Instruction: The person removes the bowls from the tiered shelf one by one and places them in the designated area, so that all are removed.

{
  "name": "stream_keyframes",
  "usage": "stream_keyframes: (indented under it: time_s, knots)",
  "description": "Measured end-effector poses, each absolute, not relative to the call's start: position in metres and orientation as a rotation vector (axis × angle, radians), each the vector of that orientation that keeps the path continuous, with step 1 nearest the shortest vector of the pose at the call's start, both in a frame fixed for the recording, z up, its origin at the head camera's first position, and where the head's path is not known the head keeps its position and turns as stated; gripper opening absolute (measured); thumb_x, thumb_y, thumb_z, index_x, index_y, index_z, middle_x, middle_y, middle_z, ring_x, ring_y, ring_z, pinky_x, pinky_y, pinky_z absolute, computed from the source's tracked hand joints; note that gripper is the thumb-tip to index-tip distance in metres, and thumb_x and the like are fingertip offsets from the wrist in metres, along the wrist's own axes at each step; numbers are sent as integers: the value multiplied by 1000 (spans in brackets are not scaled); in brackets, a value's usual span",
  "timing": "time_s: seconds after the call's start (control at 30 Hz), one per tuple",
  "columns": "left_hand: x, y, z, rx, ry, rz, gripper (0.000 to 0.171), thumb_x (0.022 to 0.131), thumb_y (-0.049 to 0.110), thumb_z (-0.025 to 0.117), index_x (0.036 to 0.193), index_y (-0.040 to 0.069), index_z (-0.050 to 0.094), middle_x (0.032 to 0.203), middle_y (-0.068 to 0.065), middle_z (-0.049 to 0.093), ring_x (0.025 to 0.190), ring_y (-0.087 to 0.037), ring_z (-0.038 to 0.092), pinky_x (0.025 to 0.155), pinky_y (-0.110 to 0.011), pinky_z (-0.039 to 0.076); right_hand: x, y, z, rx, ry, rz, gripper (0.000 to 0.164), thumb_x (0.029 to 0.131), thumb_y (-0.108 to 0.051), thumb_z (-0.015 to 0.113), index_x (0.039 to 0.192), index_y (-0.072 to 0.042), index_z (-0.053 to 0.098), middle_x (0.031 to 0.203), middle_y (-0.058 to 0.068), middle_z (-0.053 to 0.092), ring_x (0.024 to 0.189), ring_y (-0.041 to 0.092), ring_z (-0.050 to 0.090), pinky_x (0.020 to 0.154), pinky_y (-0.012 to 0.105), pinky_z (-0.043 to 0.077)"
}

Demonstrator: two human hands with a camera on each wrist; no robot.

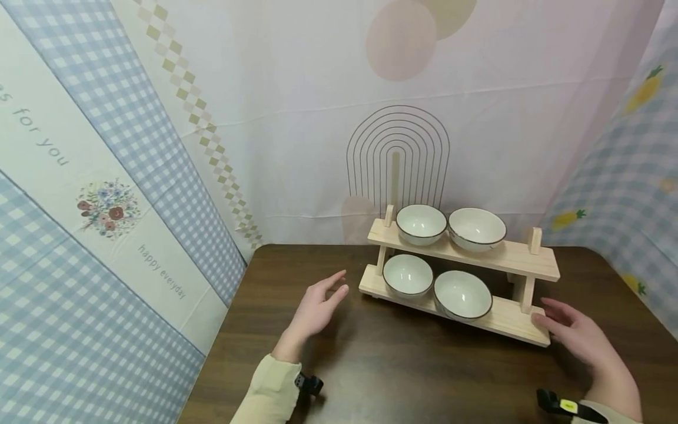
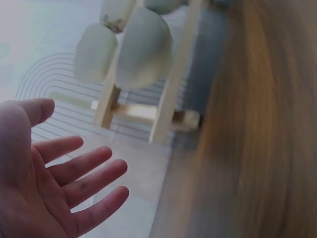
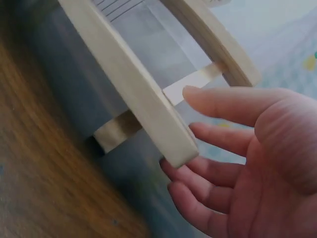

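A two-tier light wooden rack stands on the table. Two white bowls with dark rims sit on its upper shelf, a left one and a right one. Another pair rests on the lower shelf, a left bowl and a right bowl. My left hand hovers left of the rack, apart from it, its fingers spread in the left wrist view. At the lower shelf's right end is my right hand, thumb and fingers loosely around the board's end; firm contact cannot be made out.
The dark brown wooden table ends at a wall hung with pale printed cloth. Blue checked cloth hangs on the left and right sides. A dark strap device is on my left wrist.
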State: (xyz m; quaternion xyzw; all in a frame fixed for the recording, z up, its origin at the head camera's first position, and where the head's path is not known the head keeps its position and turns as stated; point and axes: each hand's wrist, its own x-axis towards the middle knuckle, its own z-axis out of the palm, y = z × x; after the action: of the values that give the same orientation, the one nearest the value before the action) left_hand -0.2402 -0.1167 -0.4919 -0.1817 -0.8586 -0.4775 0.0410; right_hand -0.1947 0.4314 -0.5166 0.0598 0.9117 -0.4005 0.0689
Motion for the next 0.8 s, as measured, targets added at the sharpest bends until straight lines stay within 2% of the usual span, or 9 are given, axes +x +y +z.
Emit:
stream_keyframes:
  time_s: [0.07, 0.1, 0.2, 0.37, 0.43, 0.5, 0.63, 0.8]
  knots:
    - [-241, -108, -493, -522, -2592, -1535, 47, 111, 31, 59, 150, 5, 61, 131, -14, 73, 116, -29, 72, 101, -53, 55, -196, 433, -520, 168, 2655, -1276, 89, 109, -50, 57, 161, 15, 25, 155, 47, 35, 96, -17, 45, 77, 24, 57]
    - [-242, -104, -493, -505, -2575, -1567, 46, 112, 30, 59, 149, 4, 62, 128, -15, 74, 113, -31, 72, 99, -50, 56, -196, 434, -521, 163, 2624, -1294, 89, 110, -49, 57, 162, 14, 23, 156, 48, 33, 95, -19, 43, 78, 24, 57]
    - [-244, -91, -495, -466, -2532, -1680, 43, 112, 26, 59, 147, 2, 64, 119, -20, 75, 105, -37, 74, 88, -42, 58, -195, 436, -525, 160, 2570, -1311, 89, 111, -47, 56, 163, 14, 18, 156, 49, 31, 96, -16, 47, 79, 26, 58]
    - [-245, -70, -498, -414, -2465, -1890, 42, 111, 21, 59, 146, -3, 62, 112, -26, 75, 94, -43, 75, 75, -41, 61, -190, 443, -534, 157, 2499, -1390, 88, 112, -43, 57, 166, 9, 12, 150, 44, 44, 98, -10, 56, 81, 31, 59]
    - [-245, -61, -498, -404, -2455, -1940, 43, 111, 21, 60, 146, -5, 61, 110, -28, 75, 91, -42, 76, 73, -39, 62, -186, 447, -538, 152, 2451, -1469, 86, 112, -39, 57, 168, 6, 9, 145, 34, 54, 100, -8, 59, 83, 30, 58]
    - [-244, -53, -497, -401, -2441, -1982, 44, 110, 21, 61, 146, -5, 60, 109, -30, 74, 88, -43, 76, 70, -36, 62, -182, 451, -543, 149, 2391, -1565, 84, 113, -35, 57, 169, 2, 8, 139, 16, 61, 104, -8, 59, 85, 28, 57]
    - [-244, -40, -498, -374, -2412, -2046, 44, 109, 20, 63, 147, -1, 61, 106, -29, 75, 86, -42, 77, 67, -31, 61, -175, 455, -550, 142, 2256, -1746, 77, 112, -22, 59, 170, -5, 11, 126, -13, 60, 108, -5, 62, 88, 23, 56]
    - [-249, -27, -499, -322, -2367, -2105, 45, 108, 19, 64, 148, 0, 60, 101, -23, 77, 84, -42, 77, 67, -33, 62, -173, 455, -552, 169, 2175, -1843, 75, 111, -18, 61, 166, -1, 13, 118, -20, 60, 107, -6, 63, 88, 23, 57]
